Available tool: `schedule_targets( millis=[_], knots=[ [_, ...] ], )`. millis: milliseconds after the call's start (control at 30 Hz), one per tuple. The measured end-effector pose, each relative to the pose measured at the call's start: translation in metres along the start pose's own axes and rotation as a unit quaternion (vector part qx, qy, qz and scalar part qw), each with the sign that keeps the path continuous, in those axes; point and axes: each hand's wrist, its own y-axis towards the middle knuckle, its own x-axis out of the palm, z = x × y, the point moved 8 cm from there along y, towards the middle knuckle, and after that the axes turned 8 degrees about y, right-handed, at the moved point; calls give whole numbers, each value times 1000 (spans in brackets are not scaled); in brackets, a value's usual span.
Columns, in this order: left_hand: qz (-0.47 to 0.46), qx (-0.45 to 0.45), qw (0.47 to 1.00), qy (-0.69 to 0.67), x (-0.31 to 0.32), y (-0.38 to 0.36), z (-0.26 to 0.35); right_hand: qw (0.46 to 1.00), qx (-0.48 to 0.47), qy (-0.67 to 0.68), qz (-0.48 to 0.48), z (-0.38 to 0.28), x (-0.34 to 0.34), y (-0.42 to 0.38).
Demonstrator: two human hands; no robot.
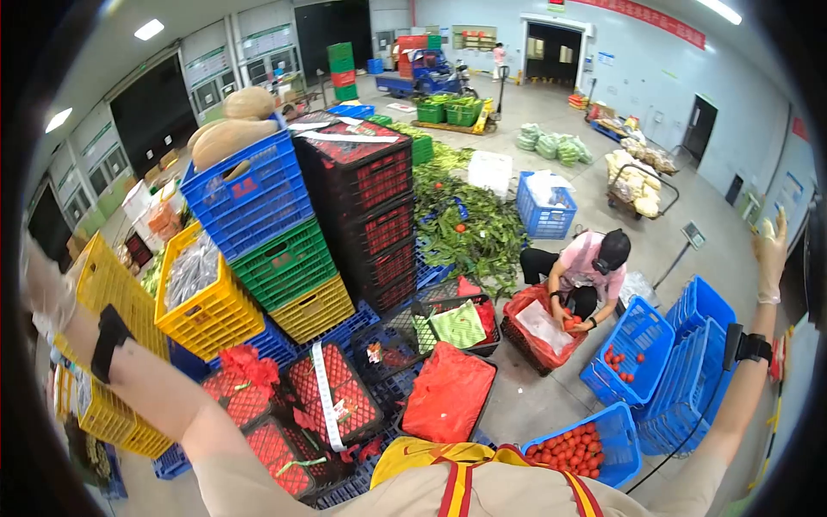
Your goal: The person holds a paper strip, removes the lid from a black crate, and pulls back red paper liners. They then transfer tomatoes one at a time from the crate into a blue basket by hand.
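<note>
Both my arms are spread wide and raised. My left hand [43, 289], in a thin clear glove, is up at the far left beside a yellow crate [108, 289]; its fingers are blurred and nothing shows in it. My right hand [769, 254], also gloved, is lifted at the far right with fingers apart and holds nothing. A black band sits on each forearm. Below me stand black crates of tomatoes [332, 396] and a blue crate of tomatoes [581, 448].
Stacked blue, green, yellow and black crates [293, 233] rise ahead, squashes [228, 129] on top. A crouching person [586, 276] reaches into a red-lined crate [543, 332]. Tilted blue crates [680, 370] stand right. Leafy greens [469, 224] cover the floor behind.
</note>
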Motion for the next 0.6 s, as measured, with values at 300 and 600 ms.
schedule_targets(
  millis=[300, 600],
  knots=[
    [96, 107, 986, -80, 31, -42, 84, 926, -320, -199, -21, -163, 177, -129],
    [-520, 181, 770, -322, 254, -346, 208, 911, -240, -293, -162, -109, 281, -305]
  ],
)
